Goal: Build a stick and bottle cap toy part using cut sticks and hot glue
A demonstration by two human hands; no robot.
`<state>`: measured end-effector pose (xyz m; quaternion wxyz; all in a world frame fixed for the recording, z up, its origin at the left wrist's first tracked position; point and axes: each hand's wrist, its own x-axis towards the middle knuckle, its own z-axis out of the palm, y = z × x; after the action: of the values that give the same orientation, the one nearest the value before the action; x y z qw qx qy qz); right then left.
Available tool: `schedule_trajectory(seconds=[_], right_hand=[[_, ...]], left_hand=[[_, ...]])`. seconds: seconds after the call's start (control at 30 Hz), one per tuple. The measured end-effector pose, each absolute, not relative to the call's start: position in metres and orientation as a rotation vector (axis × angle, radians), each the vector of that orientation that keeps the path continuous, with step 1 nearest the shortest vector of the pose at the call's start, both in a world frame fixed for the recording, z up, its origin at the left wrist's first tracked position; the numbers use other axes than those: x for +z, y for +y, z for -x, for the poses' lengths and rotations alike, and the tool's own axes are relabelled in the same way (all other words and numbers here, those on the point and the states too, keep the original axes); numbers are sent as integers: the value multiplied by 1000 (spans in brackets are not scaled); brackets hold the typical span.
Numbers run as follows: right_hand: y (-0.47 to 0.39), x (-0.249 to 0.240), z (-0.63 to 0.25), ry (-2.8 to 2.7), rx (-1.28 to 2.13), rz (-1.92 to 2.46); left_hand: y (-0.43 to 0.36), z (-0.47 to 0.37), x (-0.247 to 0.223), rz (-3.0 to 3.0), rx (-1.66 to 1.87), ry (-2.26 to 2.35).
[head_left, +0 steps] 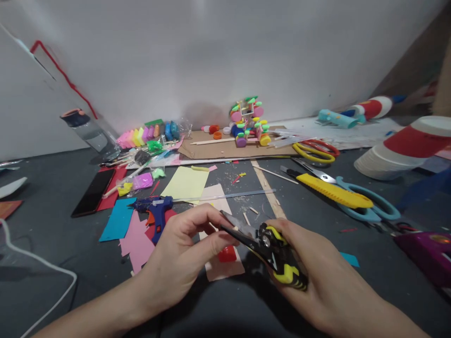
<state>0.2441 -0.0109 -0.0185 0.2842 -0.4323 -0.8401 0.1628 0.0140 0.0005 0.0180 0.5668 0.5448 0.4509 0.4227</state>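
Note:
My right hand (310, 267) is closed round the handles of yellow-and-black shears (269, 246), whose dark jaws point left and stand apart. Thumb and fingers of my left hand (197, 241) are pinched together at the jaw tips. From that pinch the pale end of a thin wooden stick (236, 229) shows between the jaws; the rest of it is hidden by my fingers. Under my hands lies a pale pink paper strip (225, 270) with a glossy red piece (227, 254) on it. Short stick offcuts (246, 218) lie just beyond the shears.
A blue glue gun (160, 216) rests on coloured paper at left, near a phone (93, 192) and bottle (93, 136). On cardboard (207, 149) at the back stands a colourful small model (246, 122). To the right are a yellow utility knife (334, 190), scissors (369, 199) and stacked cups (405, 150).

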Motion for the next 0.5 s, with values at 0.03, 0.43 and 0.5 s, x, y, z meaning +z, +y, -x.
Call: schedule_trajectory(seconds=[0.03,0.43,0.5], right_hand=[[-11,-18,-245,-2250,431,1158],[-12,-16,-245,-2280,384,1203],[-13,-17,-246,-2282,364,1197]], left_hand=[[0,-14,18,-1301,997,1069],[0,-14,20,-1346,975,1142],[-1,-14,20,-1329,964,1142]])
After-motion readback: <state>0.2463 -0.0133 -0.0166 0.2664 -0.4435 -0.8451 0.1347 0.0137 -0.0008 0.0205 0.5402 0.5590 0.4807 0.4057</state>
